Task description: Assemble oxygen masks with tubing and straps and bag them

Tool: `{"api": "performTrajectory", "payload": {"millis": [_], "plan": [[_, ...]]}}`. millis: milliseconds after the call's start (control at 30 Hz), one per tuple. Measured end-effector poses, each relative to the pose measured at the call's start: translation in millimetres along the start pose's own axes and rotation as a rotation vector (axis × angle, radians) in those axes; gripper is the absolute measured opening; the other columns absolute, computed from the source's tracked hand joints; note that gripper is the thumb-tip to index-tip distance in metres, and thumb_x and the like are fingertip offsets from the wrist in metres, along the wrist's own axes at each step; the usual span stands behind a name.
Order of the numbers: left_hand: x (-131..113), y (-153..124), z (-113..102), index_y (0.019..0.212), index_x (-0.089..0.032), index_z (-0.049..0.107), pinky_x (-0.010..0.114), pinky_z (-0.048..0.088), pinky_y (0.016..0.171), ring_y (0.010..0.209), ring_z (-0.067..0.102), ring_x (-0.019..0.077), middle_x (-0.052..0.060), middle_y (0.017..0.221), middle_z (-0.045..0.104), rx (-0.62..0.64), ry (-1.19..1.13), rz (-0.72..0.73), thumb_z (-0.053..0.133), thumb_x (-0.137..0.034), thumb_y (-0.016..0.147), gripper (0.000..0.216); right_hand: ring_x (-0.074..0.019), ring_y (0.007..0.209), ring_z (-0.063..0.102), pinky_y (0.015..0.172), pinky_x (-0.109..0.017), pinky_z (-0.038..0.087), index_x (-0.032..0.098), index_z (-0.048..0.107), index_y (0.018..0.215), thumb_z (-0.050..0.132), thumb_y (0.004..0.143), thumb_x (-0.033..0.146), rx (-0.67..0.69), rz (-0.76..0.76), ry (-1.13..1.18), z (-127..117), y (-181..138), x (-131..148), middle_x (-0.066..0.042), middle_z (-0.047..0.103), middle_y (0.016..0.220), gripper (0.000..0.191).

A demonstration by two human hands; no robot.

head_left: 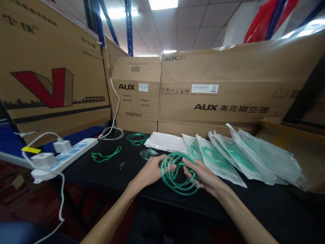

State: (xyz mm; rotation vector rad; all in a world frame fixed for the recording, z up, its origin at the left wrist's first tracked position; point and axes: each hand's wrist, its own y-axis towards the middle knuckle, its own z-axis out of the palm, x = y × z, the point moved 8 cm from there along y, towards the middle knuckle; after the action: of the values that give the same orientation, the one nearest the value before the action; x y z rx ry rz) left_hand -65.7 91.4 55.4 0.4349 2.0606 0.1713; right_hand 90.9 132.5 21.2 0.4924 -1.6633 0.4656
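A coil of green clear tubing [179,193] is held up between both hands, over the front edge of the black table. My left hand [152,169] grips its left side, fingers closed through the loops. On the right side, my right hand [203,171] pinches the coil and a green strand near its middle. Just behind my left hand lies a clear oxygen mask [148,154]. Another green tubing coil [137,139] rests farther back. A green elastic strap [106,156] and a small clear connector piece [122,165] lie to the left.
Several sealed pouches [220,162] with green tubing fan out at the right, beside a white package [166,142]. A white power strip [66,159] with plugged-in adapters and a white cable [118,98] stand left. Cardboard boxes [215,74] wall off the table's back.
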Motion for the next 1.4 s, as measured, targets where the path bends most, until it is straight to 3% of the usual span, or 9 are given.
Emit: {"api": "performTrajectory", "payload": {"millis": [167, 300, 433, 567, 700, 833, 1067, 1400], "plan": [[2.7, -8.2, -17.7, 0.106, -0.021, 0.073, 0.033, 0.05, 0.087, 0.095, 0.069, 0.0226, 0.004, 0.103, 0.074, -0.238, 0.267, -0.005, 0.065, -0.035, 0.091, 0.021, -0.0117, 0.039, 0.051, 0.033, -0.021, 0.033, 0.02, 0.061, 0.082, 0.06, 0.089, 0.063, -0.157, -0.042, -0.29, -16.2, 4.9, -8.1, 0.003, 0.057, 0.058, 0.044], [0.1, -7.8, -19.8, 0.105, -0.022, 0.072, 0.036, 0.05, 0.091, 0.099, 0.068, 0.0231, 0.005, 0.109, 0.072, -0.336, 0.376, 0.021, 0.064, -0.035, 0.093, 0.019, -0.0214, 0.073, 0.065, 0.065, -0.033, 0.053, 0.021, 0.069, 0.091, 0.067, 0.087, 0.05, -0.289, -0.205, -0.508, -26.8, 4.1, 2.4, -0.004, 0.069, 0.081, 0.029], [-5.4, -0.6, -23.6, 0.109, -0.024, 0.072, 0.038, 0.05, 0.095, 0.105, 0.069, 0.0248, 0.004, 0.113, 0.074, -0.351, 0.412, 0.027, 0.061, -0.038, 0.096, 0.022, -0.0292, 0.096, 0.066, 0.092, -0.046, 0.051, 0.022, 0.071, 0.108, 0.069, 0.086, 0.04, -0.368, -0.305, -0.637, -29.2, -2.0, 10.0, -0.008, 0.072, 0.101, 0.029], [-2.6, 2.1, -20.5, 0.108, -0.025, 0.073, 0.04, 0.051, 0.094, 0.105, 0.071, 0.0273, 0.004, 0.107, 0.078, -0.32, 0.419, -0.028, 0.056, -0.043, 0.099, 0.027, -0.0321, 0.107, 0.067, 0.098, -0.048, 0.051, 0.021, 0.065, 0.129, 0.066, 0.089, 0.036, -0.424, -0.351, -0.715, -26.0, -12.3, 11.0, -0.014, 0.068, 0.121, 0.043], [3.5, -2.8, -8.5, 0.109, -0.025, 0.072, 0.038, 0.052, 0.094, 0.105, 0.072, 0.0254, 0.004, 0.109, 0.077, -0.316, 0.395, 0.002, 0.058, -0.042, 0.098, 0.024, -0.0353, 0.118, 0.064, 0.1, -0.051, 0.052, 0.021, 0.059, 0.138, 0.059, 0.097, 0.038, -0.474, -0.433, -0.949, -13.2, -22.9, 19.2, -0.017, 0.062, 0.134, 0.045], [5.2, -4.9, -0.5, 0.108, -0.024, 0.071, 0.035, 0.051, 0.093, 0.102, 0.07, 0.0232, 0.003, 0.108, 0.075, -0.29, 0.386, 0.061, 0.06, -0.041, 0.098, 0.023, -0.0377, 0.124, 0.059, 0.103, -0.055, 0.048, 0.017, 0.066, 0.131, 0.054, 0.101, 0.03, -0.414, -0.569, -1.001, 2.6, -17.7, 29.9, -0.019, 0.064, 0.131, 0.034], [6.3, -2.8, -1.2, 0.104, -0.024, 0.07, 0.034, 0.049, 0.091, 0.096, 0.069, 0.0206, 0.001, 0.103, 0.074, -0.243, 0.392, 0.089, 0.058, -0.038, 0.1, 0.02, -0.0219, 0.098, 0.068, 0.09, -0.036, 0.052, 0.021, 0.071, 0.102, 0.059, 0.1, 0.021, -0.223, -0.63, -0.854, 14.0, 13.1, 31.1, -0.005, 0.075, 0.101, 0.012], [6.9, -4.9, 4.3, 0.107, -0.023, 0.069, 0.031, 0.05, 0.089, 0.098, 0.07, 0.02, 0.002, 0.108, 0.074, -0.2, 0.406, 0.166, 0.061, -0.034, 0.098, 0.017, -0.0225, 0.09, 0.057, 0.083, -0.037, 0.04, 0.02, 0.07, 0.095, 0.049, 0.101, 0.011, -0.173, -0.628, -0.908, 15.3, 15.0, 21.4, -0.006, 0.07, 0.092, 0.024]]}}
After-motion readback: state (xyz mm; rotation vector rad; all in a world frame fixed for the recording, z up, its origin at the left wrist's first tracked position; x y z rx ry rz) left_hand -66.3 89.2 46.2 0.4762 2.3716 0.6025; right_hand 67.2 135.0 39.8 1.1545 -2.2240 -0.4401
